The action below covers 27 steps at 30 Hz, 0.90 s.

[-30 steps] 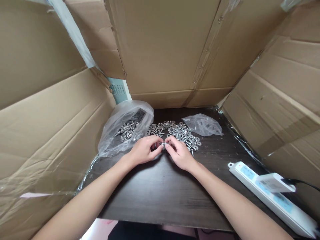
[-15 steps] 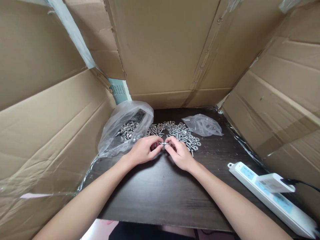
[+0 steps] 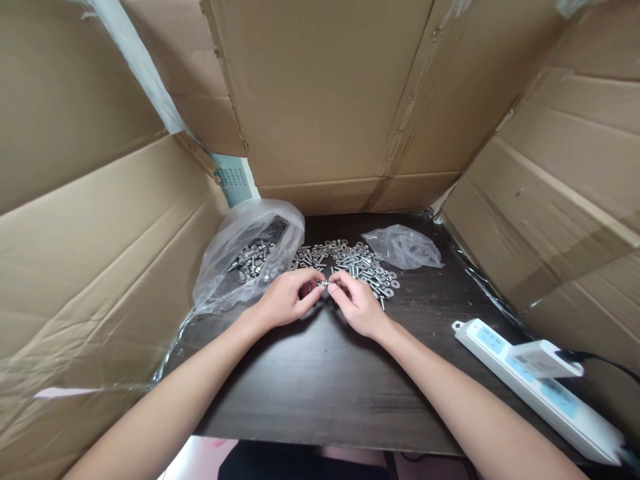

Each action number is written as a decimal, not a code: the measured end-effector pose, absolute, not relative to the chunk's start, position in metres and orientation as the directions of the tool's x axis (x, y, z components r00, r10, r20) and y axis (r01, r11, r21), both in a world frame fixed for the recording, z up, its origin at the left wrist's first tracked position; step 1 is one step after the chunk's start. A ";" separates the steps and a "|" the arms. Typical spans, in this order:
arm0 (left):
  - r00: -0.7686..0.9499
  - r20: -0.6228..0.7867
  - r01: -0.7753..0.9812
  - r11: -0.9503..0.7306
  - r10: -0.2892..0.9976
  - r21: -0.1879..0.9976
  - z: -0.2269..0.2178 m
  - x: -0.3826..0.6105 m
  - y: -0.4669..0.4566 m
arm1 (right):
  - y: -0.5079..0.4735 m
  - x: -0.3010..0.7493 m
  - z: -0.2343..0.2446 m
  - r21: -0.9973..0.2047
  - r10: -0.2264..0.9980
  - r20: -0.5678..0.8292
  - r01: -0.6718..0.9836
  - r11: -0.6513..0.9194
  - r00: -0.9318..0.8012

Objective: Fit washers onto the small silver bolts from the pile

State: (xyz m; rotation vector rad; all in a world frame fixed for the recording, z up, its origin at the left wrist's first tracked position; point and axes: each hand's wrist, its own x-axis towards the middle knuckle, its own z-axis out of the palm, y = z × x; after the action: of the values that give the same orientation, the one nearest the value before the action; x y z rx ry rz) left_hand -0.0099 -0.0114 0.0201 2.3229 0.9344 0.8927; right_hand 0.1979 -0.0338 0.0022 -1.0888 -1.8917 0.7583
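Observation:
Between my fingertips, above the dark table, is a small metal bolt with what looks like a washer or nut on it. My left hand pinches its left end, thumb against fingers. The other end is pinched by my right hand. My fingers cover most of the piece, so its exact parts are hard to make out. Just beyond both hands lies a loose pile of bolts, nuts and washers. To the left, a clear plastic bag lies open with many metal fasteners inside.
A crumpled clear bag lies at the back right of the table. On the right is a white power strip with a plugged-in adapter and black cable. Cardboard walls enclose the back and both sides.
The whole view has shifted slightly. Both hands keep their pinch on the bolt, and less of it shows between the fingertips. The pile and bags look unchanged.

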 end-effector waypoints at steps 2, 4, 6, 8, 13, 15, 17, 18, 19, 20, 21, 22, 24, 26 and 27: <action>0.550 0.399 0.419 -0.656 0.734 0.628 0.019 -0.010 -0.011 | -0.034 0.198 0.002 -0.797 0.885 0.354 0.398 0.455 -0.302; 0.551 0.400 0.420 -0.658 0.732 0.626 0.018 -0.009 -0.011 | -0.034 0.197 0.002 -0.793 0.880 0.360 0.396 0.463 -0.310; 0.557 0.390 0.418 -0.654 0.733 0.631 0.016 -0.009 -0.011 | -0.034 0.197 0.002 -0.791 0.880 0.353 0.400 0.462 -0.319; 0.567 0.375 0.411 -0.646 0.734 0.643 0.015 -0.008 -0.012 | -0.034 0.198 0.002 -0.789 0.882 0.345 0.409 0.458 -0.322; 0.581 0.346 0.423 -0.637 0.736 0.645 0.017 -0.008 -0.013 | -0.034 0.198 0.002 -0.772 0.875 0.362 0.423 0.474 -0.320; 0.589 0.340 0.435 -0.642 0.733 0.632 0.018 -0.008 -0.013 | -0.034 0.197 0.002 -0.762 0.871 0.372 0.430 0.484 -0.321; 0.598 0.337 0.437 -0.648 0.728 0.624 0.020 -0.008 -0.014 | -0.034 0.197 0.001 -0.754 0.870 0.374 0.440 0.487 -0.322; 0.602 0.338 0.435 -0.652 0.723 0.621 0.020 -0.008 -0.014 | -0.033 0.197 0.000 -0.754 0.870 0.372 0.441 0.487 -0.324; 0.607 0.340 0.433 -0.658 0.718 0.616 0.020 -0.008 -0.014 | -0.033 0.197 -0.001 -0.756 0.871 0.369 0.439 0.485 -0.325; 0.610 0.343 0.432 -0.663 0.714 0.612 0.020 -0.008 -0.015 | -0.033 0.197 -0.002 -0.762 0.871 0.365 0.433 0.482 -0.328; 0.613 0.346 0.431 -0.667 0.710 0.607 0.020 -0.009 -0.015 | -0.033 0.197 -0.002 -0.769 0.873 0.361 0.426 0.478 -0.327; 0.614 0.349 0.430 -0.670 0.708 0.604 0.020 -0.009 -0.016 | -0.033 0.198 -0.002 -0.777 0.876 0.357 0.418 0.471 -0.323; 0.611 0.356 0.430 -0.674 0.707 0.600 0.020 -0.009 -0.016 | -0.033 0.199 -0.002 -0.788 0.883 0.355 0.411 0.459 -0.306; 0.604 0.362 0.435 -0.674 0.710 0.597 0.020 -0.009 -0.017 | -0.034 0.200 0.000 -0.791 0.883 0.366 0.403 0.461 -0.293; 0.600 0.364 0.439 -0.674 0.712 0.595 0.020 -0.009 -0.017 | -0.034 0.200 0.001 -0.790 0.880 0.372 0.396 0.467 -0.294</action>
State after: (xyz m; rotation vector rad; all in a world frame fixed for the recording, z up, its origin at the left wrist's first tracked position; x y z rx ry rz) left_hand -0.0092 -0.0167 0.0195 2.3799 0.9158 0.8217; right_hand 0.2002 -0.0342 0.0011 -1.0701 -1.8840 0.7340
